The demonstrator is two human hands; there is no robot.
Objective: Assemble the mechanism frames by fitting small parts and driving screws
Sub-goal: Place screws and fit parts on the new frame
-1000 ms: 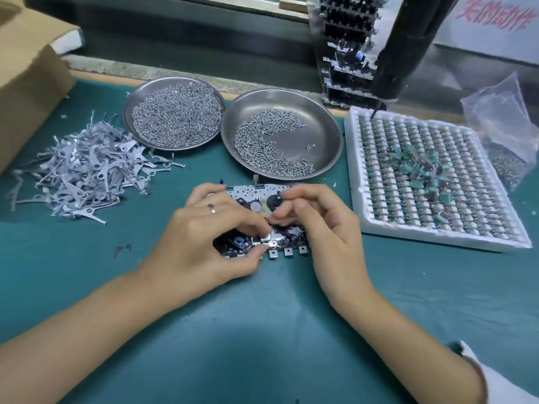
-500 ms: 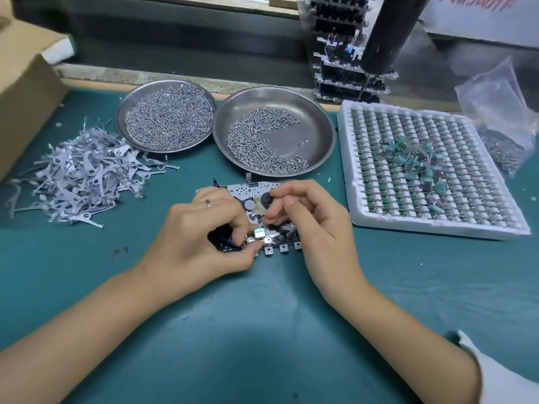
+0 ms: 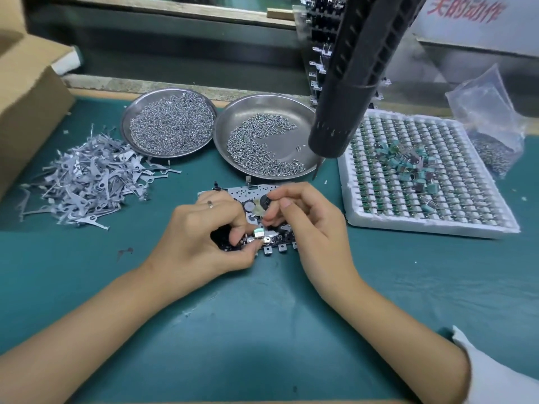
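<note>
A teal-covered table (image 3: 262,330) fills the view from the worker's head. At its left edge stands a cardboard box (image 3: 26,112), cut off by the frame. A black electric screwdriver (image 3: 353,74) hangs from above over the far side, its bit pointing down between the dishes and the tray, likely kept there for quick reach. Along the right edge lies a white foam tray (image 3: 431,225) holding rows of small green components, with a clear plastic bag (image 3: 487,112) behind it. Toward the far edge sit two round steel dishes, the left dish (image 3: 128,123) heaped with screws and the right dish (image 3: 291,106) half full. Left of them spreads a loose pile of gray metal levers (image 3: 87,179). Near the table's middle lies the mechanism frame (image 3: 253,191), flat, largely covered by both hands. The left hand (image 3: 201,237) pinches a small silver part (image 3: 258,233) at the frame's near edge, apparently seating it. The right hand (image 3: 309,225) curls its fingers onto the frame beside that part, seemingly steadying it. What lies beneath the fingers is hidden, and the part's exact shape is too small to make out.
</note>
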